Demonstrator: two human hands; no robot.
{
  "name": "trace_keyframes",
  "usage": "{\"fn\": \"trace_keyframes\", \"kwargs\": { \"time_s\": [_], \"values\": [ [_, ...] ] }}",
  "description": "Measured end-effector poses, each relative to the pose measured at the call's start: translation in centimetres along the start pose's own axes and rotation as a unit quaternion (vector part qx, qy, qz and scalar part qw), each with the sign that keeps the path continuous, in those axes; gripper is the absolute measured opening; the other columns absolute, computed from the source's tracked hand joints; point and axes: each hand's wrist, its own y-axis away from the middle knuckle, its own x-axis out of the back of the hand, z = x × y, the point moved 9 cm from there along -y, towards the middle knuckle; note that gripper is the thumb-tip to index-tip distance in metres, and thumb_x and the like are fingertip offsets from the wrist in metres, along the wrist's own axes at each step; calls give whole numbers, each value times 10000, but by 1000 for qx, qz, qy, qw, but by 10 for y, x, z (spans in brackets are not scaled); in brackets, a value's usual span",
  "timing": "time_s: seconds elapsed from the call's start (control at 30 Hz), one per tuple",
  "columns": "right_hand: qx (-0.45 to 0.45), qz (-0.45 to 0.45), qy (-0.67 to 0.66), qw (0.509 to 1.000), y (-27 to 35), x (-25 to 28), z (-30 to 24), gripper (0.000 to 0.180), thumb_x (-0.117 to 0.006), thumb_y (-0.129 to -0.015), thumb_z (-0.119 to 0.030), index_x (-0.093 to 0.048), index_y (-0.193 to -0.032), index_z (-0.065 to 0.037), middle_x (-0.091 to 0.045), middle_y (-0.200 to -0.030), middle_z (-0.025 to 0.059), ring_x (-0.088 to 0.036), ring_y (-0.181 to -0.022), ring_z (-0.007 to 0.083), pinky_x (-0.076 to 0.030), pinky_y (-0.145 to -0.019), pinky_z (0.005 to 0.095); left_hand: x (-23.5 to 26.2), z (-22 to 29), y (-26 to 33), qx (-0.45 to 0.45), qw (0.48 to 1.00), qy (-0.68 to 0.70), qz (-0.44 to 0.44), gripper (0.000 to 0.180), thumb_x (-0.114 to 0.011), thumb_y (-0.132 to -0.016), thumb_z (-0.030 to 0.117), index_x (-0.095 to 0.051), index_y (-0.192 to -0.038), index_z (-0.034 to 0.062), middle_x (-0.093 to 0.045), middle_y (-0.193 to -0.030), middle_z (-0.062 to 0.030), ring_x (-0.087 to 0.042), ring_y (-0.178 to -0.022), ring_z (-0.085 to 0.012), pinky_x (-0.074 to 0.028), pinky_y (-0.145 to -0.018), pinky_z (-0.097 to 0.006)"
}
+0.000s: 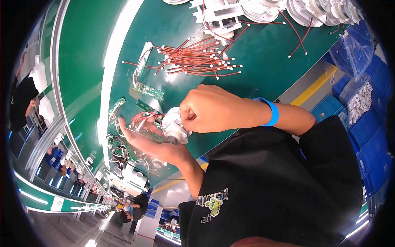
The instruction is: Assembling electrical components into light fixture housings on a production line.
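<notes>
My left hand (pixel 154 148) is low over the green bench and cradles a white round motor assembly (pixel 173 125) with a grey shaft end. Red and black wires (pixel 142 117) and a clear plastic piece show between its spread thumb and fingers. Pressed close to the assembly's right side is my right hand (pixel 207 108), its fingers curled into a pinch; what they hold is hidden. Just beyond the left hand lie green circuit boards (pixel 149 91). One narrow board (pixel 144 58) has white wires along it.
A loose pile of red and black connector cables (pixel 197 59) covers the bench ahead. White motor housings (pixel 263 8) line its far edge. Tangled boards and wires (pixel 119 150) lie to the left. Blue bins (pixel 368 140) and a bag of white parts (pixel 360 101) stand at right. Other people work at left.
</notes>
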Motion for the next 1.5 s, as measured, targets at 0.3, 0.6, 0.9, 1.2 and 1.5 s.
{"fn": "trace_keyframes", "kwargs": {
  "time_s": [0.3,0.6,0.9,1.2,1.5],
  "values": [
    [-28,-25,22,999,-2,-3,-3,140,-666,-738,-113,-722,-786,6,-712,-755,144,-702,-703,270,-534,-668,353,2,-9,0,-1,999,15,-35,535,-327,-1029,420,-394,-1422,63,-510,-1106,-74,-527,-870,-169,-475,-811,-326],
    [-26,-65,142,987,-12,-1,-18,145,-679,-743,-140,-728,-784,-9,-701,-733,124,-685,-686,237,-523,-644,352,-15,-15,-1,34,982,139,-123,559,-386,-1034,372,-312,-1447,2,-528,-1077,-129,-537,-792,-165,-479,-791,-339],
    [-9,-32,47,998,-15,-11,-6,178,-653,-771,-153,-676,-694,6,-560,-528,29,-496,-498,83,-407,-466,316,-18,-20,-5,-6,982,82,-171,575,-393,-1028,459,-394,-1431,48,-534,-1062,-57,-491,-806,-115,-425,-771,-278],
    [41,151,260,953,38,7,-44,229,-731,-762,-224,-702,-884,-32,-707,-773,125,-688,-716,261,-521,-645,365,-7,-27,-1,55,950,278,-134,404,-441,-1040,223,-416,-1416,78,-541,-1069,-46,-509,-753,-95,-476,-753,-268],
    [266,333,91,900,89,14,-51,170,-708,-853,-34,-726,-1021,-12,-687,-989,96,-646,-914,179,-506,-799,284,39,-25,4,14,912,403,-79,524,-482,-1031,218,-290,-1484,40,-528,-1316,-159,-507,-1242,-233,-352,-1110,-400]
  ]
}}
